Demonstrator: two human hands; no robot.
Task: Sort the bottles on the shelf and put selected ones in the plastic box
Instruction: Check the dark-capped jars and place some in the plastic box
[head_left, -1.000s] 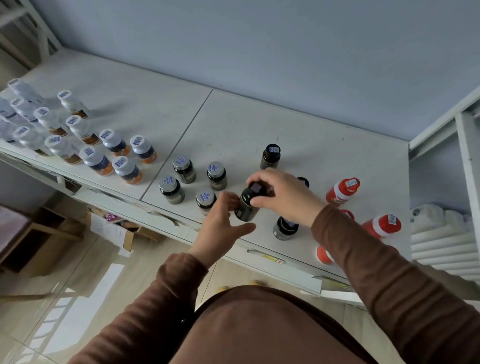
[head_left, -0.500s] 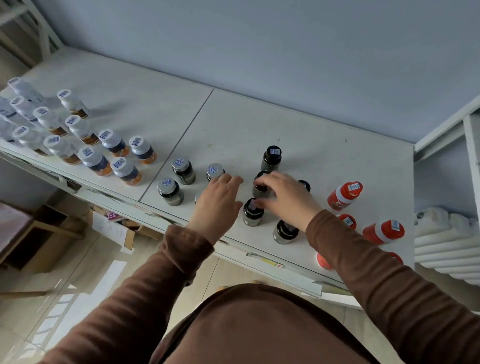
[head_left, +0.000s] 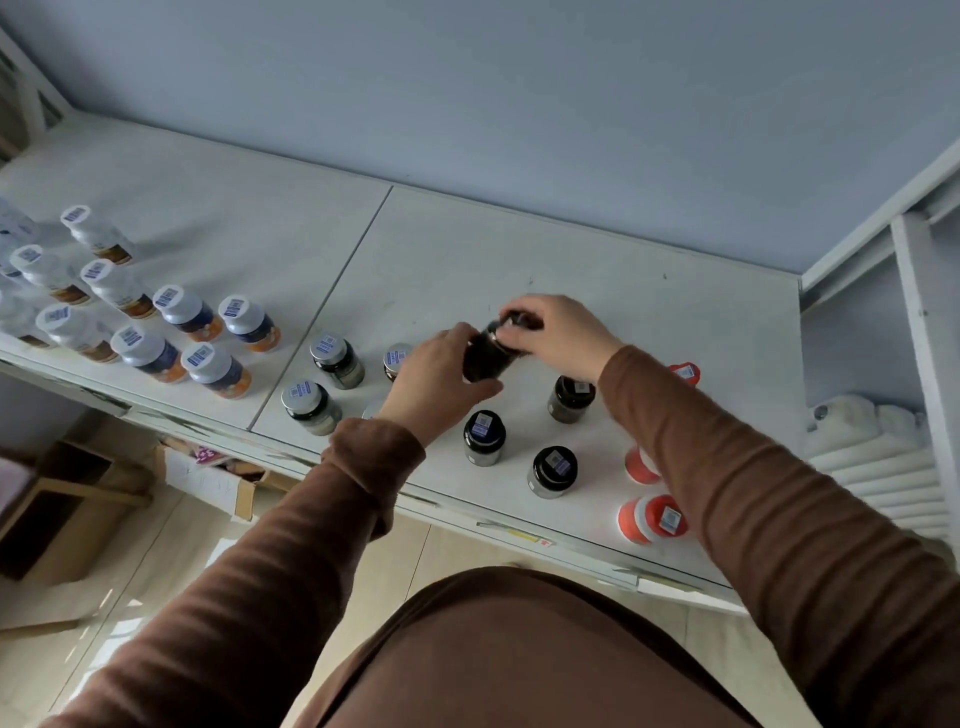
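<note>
I had both hands on one dark bottle (head_left: 485, 356), lifted clear of the shelf (head_left: 457, 249) and tilted, over the middle of the right-hand panel. My left hand (head_left: 434, 382) wrapped the body from the near side, fingers curled around it, thumb underneath. My right hand (head_left: 558, 338) covered the cap end, fingertips pinched on the black cap; how tightly, I couldn't tell.

Three black-capped bottles stood upright on the shelf just near of the held one: one (head_left: 484, 435) in front of my left wrist, one (head_left: 553, 470) closer to the shelf edge, one (head_left: 570, 397) under my right forearm. Left of my hands stood silver-capped jars (head_left: 336, 356), a second (head_left: 310, 407) nearer the edge, a third (head_left: 397, 358) partly hidden behind my left hand. Further left, across the panel seam, a cluster of white-capped bottles (head_left: 200, 358) ran toward the shelf's left end, some with blue-and-orange labels.

On the right, orange bottles (head_left: 652, 519) lay near the front edge; another (head_left: 639, 465) was half covered by my right sleeve, and an orange cap (head_left: 684, 371) showed beyond the forearm.

The plastic box was not visible from the head view. A white radiator (head_left: 872, 457) sat at far right, and a cardboard box (head_left: 208, 473) on the floor below the shelf.
</note>
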